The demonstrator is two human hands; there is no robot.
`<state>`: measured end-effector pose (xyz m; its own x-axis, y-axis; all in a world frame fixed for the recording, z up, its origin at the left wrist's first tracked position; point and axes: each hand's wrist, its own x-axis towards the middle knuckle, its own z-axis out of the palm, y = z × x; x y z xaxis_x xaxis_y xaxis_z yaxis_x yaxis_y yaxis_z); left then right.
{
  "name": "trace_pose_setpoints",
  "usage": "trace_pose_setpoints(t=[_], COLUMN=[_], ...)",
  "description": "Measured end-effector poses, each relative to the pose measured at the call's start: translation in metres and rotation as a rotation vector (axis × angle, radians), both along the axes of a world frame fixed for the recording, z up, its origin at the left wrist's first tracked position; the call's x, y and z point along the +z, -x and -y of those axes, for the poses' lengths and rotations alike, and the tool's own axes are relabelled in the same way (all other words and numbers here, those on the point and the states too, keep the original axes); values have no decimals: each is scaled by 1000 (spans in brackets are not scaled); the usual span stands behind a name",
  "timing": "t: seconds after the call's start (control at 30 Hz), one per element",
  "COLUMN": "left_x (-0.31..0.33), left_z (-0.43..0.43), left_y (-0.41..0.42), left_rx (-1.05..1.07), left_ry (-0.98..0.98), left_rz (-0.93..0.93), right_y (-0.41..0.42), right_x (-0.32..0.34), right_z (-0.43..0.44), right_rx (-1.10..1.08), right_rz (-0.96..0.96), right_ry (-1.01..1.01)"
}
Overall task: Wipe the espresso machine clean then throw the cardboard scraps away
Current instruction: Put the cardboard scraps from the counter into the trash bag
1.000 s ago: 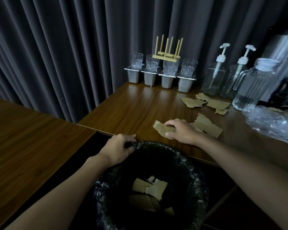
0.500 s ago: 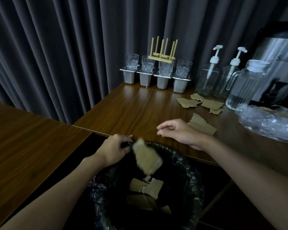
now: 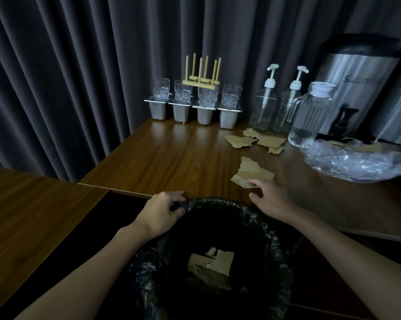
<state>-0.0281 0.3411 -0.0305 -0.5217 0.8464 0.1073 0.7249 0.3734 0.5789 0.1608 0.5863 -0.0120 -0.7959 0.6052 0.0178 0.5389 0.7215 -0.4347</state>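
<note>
A black-lined trash bin (image 3: 273, 239) stands below the table's front edge, with several cardboard scraps (image 3: 214, 262) lying inside. My left hand (image 3: 163, 211) grips the bin's rim at its far left. My right hand (image 3: 269, 198) reaches over the table edge, its fingertips touching the near corner of a torn cardboard piece (image 3: 252, 172); its fingers are spread and hold nothing. More cardboard scraps (image 3: 257, 140) lie further back by the bottles. A steel machine (image 3: 356, 93) stands at the far right.
On the wooden table (image 3: 171, 162): four glasses on steel holders (image 3: 194, 105), two pump bottles (image 3: 264, 105), a glass jug (image 3: 310, 116) and a crumpled clear plastic bag (image 3: 356, 162). A second wooden table (image 3: 33, 215) lies to the left. Dark curtains hang behind.
My right hand dropped a cardboard piece into the bin, then moved back right onto the table to touch the next torn piece. My left hand stayed on the rim.
</note>
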Motion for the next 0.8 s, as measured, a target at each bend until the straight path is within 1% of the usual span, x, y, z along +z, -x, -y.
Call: trace_pose_setpoints(t=[0.1,0.17,0.23,0.27,0.3,0.37,0.4,0.47,0.57,0.7,0.8], left_x=[-1,0,-1,-1,-2,-3,-3,-2,-1,-1,-2], left_z=[0,1,2,3,3,3,3,3,4,5,5], left_y=[2,3,3,3,3,3,3,3,3,4,5], left_rx=[10,13,14,16,19,22,22,21,15,14,20], left_ry=[8,13,18,21,21,17,16,11,-1,-4,-5], left_rz=[-23,-29,-26,-25,-23,-21,-20,-11,22,33,40], right_y=[1,3,9,14,18,28,33,39,47,57,61], right_x=[1,0,0,0,2,4,3,3,3,2,3], right_z=[4,6,5,4,3,0,-1,2,9,10,6], right_rx=[80,73,2,-39,-89,-185,-204,-188,-196,-288,-370], right_rz=[-60,-210,-328,-327,-282,-143,-97,-52,-76,-124,-73], right_ry=[46,59,44,40,59,145,167,145,88,60,89])
